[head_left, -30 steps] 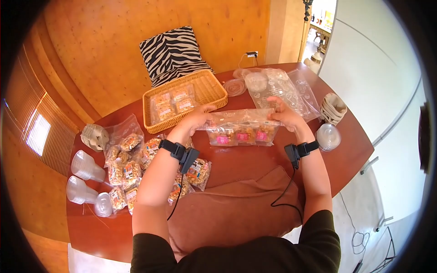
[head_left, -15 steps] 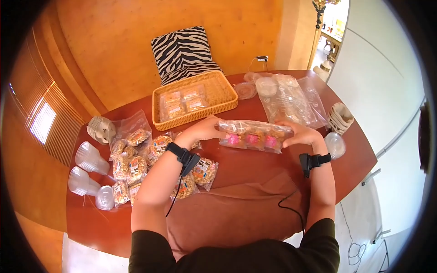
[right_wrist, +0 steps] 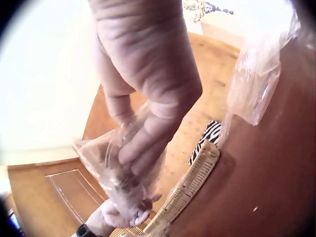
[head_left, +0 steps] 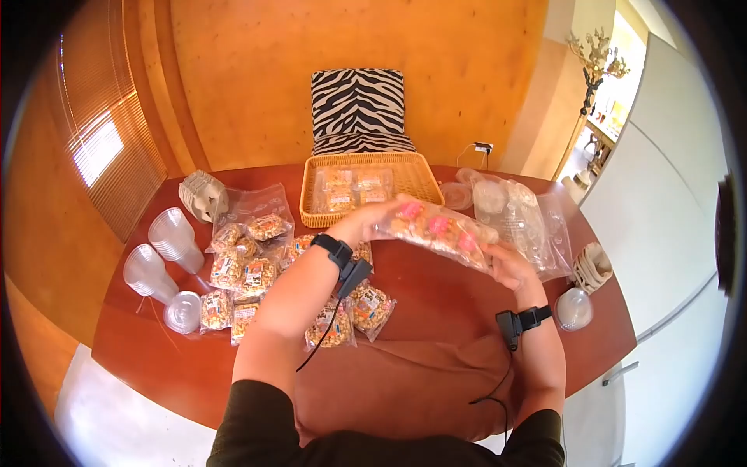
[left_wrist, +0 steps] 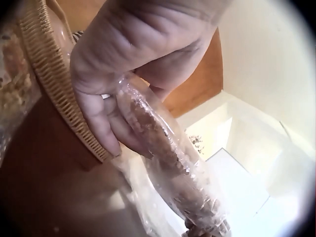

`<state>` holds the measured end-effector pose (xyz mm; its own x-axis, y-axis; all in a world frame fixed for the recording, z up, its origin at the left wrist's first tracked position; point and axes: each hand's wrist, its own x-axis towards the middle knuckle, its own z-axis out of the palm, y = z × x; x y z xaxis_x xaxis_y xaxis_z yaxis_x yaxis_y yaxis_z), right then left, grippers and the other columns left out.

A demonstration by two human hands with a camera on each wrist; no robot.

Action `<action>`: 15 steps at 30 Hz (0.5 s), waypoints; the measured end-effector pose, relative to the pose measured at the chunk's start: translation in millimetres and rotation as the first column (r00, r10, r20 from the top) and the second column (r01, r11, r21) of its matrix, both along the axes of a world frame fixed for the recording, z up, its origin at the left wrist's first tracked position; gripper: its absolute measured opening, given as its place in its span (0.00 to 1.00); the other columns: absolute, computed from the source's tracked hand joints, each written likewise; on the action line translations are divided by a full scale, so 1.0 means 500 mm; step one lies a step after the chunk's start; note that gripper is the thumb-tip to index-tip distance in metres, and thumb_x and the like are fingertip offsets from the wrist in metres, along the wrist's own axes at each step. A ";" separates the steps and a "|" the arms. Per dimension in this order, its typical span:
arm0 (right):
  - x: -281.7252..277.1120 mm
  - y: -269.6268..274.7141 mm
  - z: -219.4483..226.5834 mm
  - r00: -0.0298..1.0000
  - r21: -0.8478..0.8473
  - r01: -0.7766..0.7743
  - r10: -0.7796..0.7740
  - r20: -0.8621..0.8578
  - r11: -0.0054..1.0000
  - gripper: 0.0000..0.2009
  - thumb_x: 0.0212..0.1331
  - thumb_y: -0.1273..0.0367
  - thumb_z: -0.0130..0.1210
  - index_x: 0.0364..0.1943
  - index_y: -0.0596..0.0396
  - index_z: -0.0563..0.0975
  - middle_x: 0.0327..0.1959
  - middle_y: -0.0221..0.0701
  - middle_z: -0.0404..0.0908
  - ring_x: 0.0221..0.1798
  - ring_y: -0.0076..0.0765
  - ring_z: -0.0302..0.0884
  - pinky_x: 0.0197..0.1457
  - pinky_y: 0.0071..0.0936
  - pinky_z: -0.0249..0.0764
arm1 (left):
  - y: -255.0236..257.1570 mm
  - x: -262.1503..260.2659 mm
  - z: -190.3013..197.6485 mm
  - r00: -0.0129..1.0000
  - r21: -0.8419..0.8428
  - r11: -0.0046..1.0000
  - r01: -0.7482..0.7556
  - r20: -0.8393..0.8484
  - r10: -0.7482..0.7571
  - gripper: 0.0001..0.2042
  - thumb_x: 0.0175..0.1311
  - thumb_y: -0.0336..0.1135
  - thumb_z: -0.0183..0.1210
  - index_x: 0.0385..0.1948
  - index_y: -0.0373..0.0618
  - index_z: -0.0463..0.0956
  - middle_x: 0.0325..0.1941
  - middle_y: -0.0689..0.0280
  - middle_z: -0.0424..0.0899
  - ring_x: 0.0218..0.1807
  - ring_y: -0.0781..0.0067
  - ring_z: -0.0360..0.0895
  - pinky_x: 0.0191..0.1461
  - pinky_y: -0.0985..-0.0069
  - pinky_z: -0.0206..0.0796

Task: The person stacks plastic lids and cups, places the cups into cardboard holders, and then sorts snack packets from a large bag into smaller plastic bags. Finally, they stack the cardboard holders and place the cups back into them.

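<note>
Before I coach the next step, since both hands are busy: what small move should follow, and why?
Probably carry the long clear bag of snack packs forward and lower it into the wicker basket. Left hand and right hand grip its ends, lifted off the table, and the basket already holds similar bags.

Setting: a home room used for packing snacks. Evidence: wood-panelled wall (head_left: 257, 70); zebra cushion (head_left: 358, 105) against it, behind the basket (head_left: 366, 183) on a red-brown desk (head_left: 436, 303); window blind (head_left: 109, 148) far left of the basket; ornate lamp stand (head_left: 595, 66) in a doorway far right; snack packets (head_left: 241, 272) and stacked plastic cups (head_left: 167, 249) left of the basket.
</note>
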<state>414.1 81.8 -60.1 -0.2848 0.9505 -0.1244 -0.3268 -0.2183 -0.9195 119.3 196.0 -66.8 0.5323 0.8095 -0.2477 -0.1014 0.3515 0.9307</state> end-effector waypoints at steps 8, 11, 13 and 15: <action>-0.139 0.178 -0.053 0.940 -0.003 0.185 -0.178 -0.292 0.983 0.16 0.60 0.75 0.52 0.54 0.51 0.70 0.51 0.30 0.76 0.52 0.32 0.75 0.55 0.34 0.75 | 0.090 -0.004 0.061 0.887 -0.087 0.965 -0.246 0.380 0.261 0.37 0.60 0.64 0.50 0.62 0.44 0.61 0.66 0.57 0.63 0.65 0.65 0.59 0.72 0.63 0.44; -0.199 0.258 -0.091 0.880 -0.046 0.299 -0.294 -0.373 0.953 0.18 0.61 0.76 0.51 0.55 0.48 0.69 0.51 0.29 0.75 0.51 0.34 0.76 0.54 0.36 0.75 | 0.145 0.021 0.050 0.861 -0.025 0.948 -0.316 0.412 0.298 0.31 0.65 0.59 0.47 0.62 0.46 0.63 0.65 0.60 0.66 0.67 0.67 0.60 0.68 0.62 0.49; -0.238 0.298 -0.104 0.836 -0.029 0.387 -0.364 -0.412 0.922 0.18 0.61 0.76 0.50 0.56 0.46 0.68 0.52 0.30 0.75 0.51 0.36 0.76 0.54 0.37 0.75 | 0.121 0.026 0.066 0.856 0.002 0.953 -0.303 0.439 0.272 0.28 0.67 0.55 0.45 0.61 0.43 0.63 0.64 0.61 0.68 0.66 0.68 0.61 0.68 0.62 0.50; -0.283 0.319 -0.091 0.783 -0.074 0.489 -0.474 -0.403 0.869 0.16 0.61 0.77 0.50 0.53 0.49 0.70 0.50 0.32 0.75 0.49 0.36 0.77 0.51 0.36 0.78 | 0.137 0.030 0.046 0.929 0.195 0.942 -0.273 0.307 0.205 0.27 0.68 0.53 0.43 0.62 0.42 0.62 0.65 0.59 0.67 0.66 0.64 0.61 0.68 0.61 0.49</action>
<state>272.4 241.4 -105.7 0.1939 0.9786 -0.0689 -0.7165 0.0933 -0.6913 134.1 264.6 -43.8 0.3356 0.9376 0.0908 -0.4223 0.0636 0.9042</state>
